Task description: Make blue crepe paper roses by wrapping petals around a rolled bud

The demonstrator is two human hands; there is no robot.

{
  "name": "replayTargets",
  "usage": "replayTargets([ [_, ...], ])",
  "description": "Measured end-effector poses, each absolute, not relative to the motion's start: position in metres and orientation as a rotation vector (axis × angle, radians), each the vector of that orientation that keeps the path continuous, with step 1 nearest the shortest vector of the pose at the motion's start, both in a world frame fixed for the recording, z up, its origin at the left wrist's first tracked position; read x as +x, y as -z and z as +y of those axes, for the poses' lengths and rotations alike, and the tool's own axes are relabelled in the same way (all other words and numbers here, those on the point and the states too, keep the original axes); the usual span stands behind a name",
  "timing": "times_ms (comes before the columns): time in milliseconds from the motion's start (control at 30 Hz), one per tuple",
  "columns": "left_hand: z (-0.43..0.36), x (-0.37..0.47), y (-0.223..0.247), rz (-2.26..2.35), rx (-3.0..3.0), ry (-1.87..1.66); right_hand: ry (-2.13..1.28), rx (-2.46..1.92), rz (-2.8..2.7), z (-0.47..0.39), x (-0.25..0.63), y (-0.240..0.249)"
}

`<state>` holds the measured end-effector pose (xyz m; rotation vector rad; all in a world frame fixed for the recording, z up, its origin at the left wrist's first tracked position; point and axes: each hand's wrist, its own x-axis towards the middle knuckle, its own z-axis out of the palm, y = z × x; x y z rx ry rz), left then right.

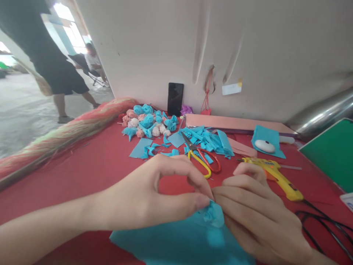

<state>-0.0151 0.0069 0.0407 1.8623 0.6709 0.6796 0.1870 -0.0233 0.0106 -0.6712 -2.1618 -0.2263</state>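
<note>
while the left hand (149, 195) arches across the front, its fingers pinch one blue paper flower (212, 215), and here's the key spot: the bloom hangs just right of and below that thumb tip, left hand nearer! frilled middle by the thumb, one petal flaring rightward, nearly round, no clear long axis to call. over on the far side, the right hand (259, 209) is curled close, just beside the flower; whether its fingers touch or grip anything, i can't tell.

now the count, left to right! one standing person (55, 62), one seated person (93, 62); one twisted roll (82, 123) edging the red surface (110, 158); one flower heap (149, 120), blue, pink and white, too tangled to number; one dark phone (175, 99), upright against the wall (154, 48); one broad blue sheet (176, 239) below the flower; one pair of scissors (195, 147), one yellow handle, one red; blue scraps (202, 135) past counting; one white oval device (264, 146); one yellow glue gun (280, 176), nozzle pointing left; one green board (331, 158).
</note>
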Motion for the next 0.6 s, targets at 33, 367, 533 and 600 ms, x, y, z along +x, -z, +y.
replayTargets([
  [33, 0.0076, -0.0159, -0.0404, 0.676, 1.878, -0.654, 0.218, -0.668, -2.169, -0.0231, 0.1868, -0.0100],
  [367, 0.0103, -0.0177, -0.0386, 0.731, 1.924, -0.634, 0.236, -0.602, -2.200, -0.0195, 0.1880, -0.0062],
  [533, 0.0096, -0.0156, -0.0407, 0.717, 1.904, -0.631, 0.218, -0.592, -2.195, -0.0213, 0.1859, -0.0046],
  [600, 0.0095, -0.0150, -0.0440, 0.724, 1.875, -0.577, 0.204, -0.599, -2.170, -0.0209, 0.1838, -0.0043],
])
